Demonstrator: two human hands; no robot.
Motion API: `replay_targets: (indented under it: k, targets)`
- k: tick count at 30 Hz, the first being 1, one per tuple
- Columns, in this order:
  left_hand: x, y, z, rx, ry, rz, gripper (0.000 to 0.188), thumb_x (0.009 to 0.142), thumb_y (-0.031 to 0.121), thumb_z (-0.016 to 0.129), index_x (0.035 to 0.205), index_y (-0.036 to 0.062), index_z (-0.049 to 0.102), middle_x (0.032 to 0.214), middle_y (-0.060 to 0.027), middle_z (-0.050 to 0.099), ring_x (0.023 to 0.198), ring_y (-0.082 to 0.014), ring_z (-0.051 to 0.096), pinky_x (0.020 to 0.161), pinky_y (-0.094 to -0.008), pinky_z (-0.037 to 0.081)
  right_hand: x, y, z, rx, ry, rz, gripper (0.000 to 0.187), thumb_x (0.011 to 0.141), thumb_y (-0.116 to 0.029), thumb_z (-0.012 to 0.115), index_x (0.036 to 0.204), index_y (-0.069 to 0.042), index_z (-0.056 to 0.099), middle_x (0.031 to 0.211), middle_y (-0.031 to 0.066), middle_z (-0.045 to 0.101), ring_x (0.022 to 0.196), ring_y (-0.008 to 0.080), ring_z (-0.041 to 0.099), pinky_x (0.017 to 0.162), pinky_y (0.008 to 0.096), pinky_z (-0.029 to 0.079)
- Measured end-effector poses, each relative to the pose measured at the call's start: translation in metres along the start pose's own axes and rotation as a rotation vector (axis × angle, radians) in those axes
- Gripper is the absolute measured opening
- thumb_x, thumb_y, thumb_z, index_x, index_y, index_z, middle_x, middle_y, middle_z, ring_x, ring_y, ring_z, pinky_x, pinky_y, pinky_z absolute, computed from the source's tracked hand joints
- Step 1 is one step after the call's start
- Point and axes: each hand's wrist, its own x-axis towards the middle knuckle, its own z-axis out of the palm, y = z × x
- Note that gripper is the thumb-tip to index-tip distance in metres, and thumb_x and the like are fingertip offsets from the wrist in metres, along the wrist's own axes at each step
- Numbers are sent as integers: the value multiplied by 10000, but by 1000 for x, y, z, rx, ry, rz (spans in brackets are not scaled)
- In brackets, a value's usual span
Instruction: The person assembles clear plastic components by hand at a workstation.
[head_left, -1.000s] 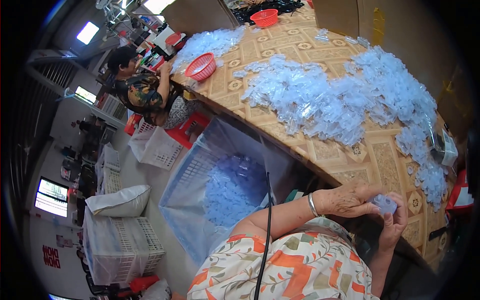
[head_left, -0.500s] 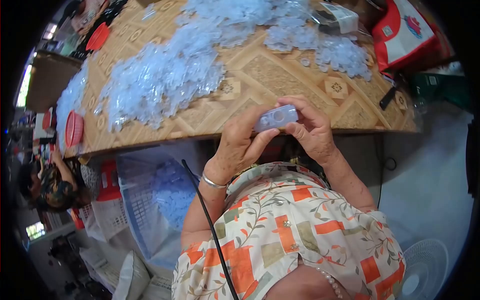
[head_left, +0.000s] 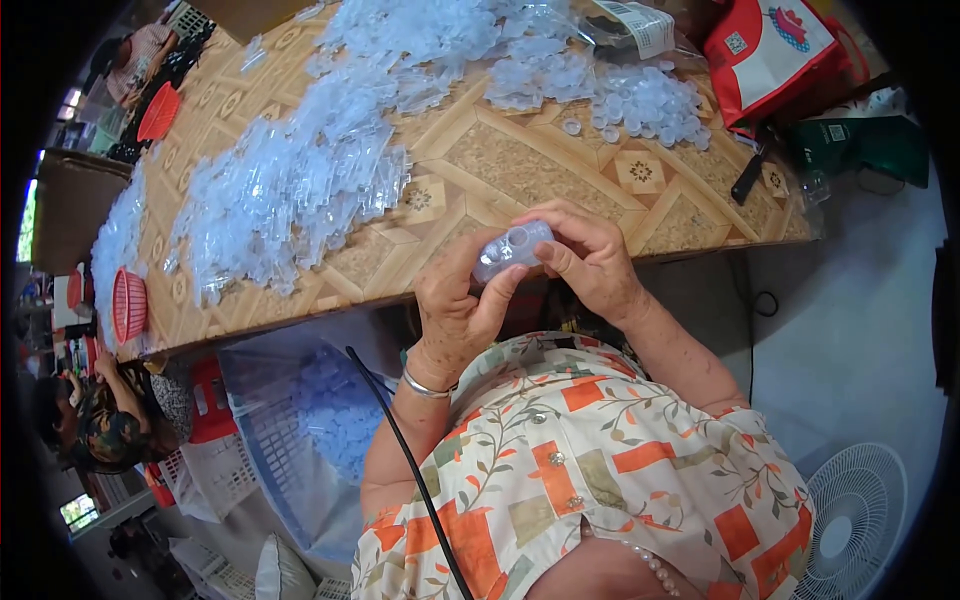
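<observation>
A clear, bluish plastic piece, oblong with a round opening or recess in its face, is held just off the table's front edge. My left hand grips its left end, thumb along the lower side. My right hand closes on the right end, the thumb on its near face and fingers behind. Beyond them on the table lies a large heap of similar-coloured clear flat pieces. Small round clear caps or discs form another pile farther right.
A lined blue crate of bluish pieces stands below the table, left of me. Red baskets sit at the table's left. A red-and-white bag and black-handled tool lie right. A fan stands lower right. Other people work leftward.
The whole view has shifted slightly. Both hands still hold the plastic piece, which is now turned a little, its right end tipped up more. My right thumb has moved higher onto its face.
</observation>
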Motion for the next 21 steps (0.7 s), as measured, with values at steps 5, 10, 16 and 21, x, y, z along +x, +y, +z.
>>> replay_targets:
  k: [5,10,16,21]
  targets:
    - [-6,-9,6,-317,70,-273,239,944,122,726,1128,-14,656,903,-66,718,739,-105,664,639,-272,540,42,-2,-20,-670,89,-327,352,965,-160,666,1276,-5,612,1243,149,622,1102,271,624,944,388,521]
    - [-5,-10,2,-407,143,-331,303,994,99,653,1252,-41,577,1046,-137,725,830,-175,724,735,-281,593,69,33,-52,-1178,166,-332,359,889,-39,627,1247,-13,605,1284,159,596,1211,352,544,1048,441,458]
    - [-3,-7,7,-482,123,-365,329,992,66,641,1286,-45,546,1051,-128,714,887,-206,736,720,-288,602,60,28,-54,-1138,104,-221,227,873,-1,616,1097,-5,648,1142,132,630,1125,336,590,957,431,488]
    - [-6,-14,7,-434,90,-375,345,979,63,662,1290,-45,559,1026,-120,716,830,-163,720,658,-250,576,39,9,-36,-790,116,-50,163,869,-38,659,1031,-18,664,991,123,665,1017,323,636,867,432,509]
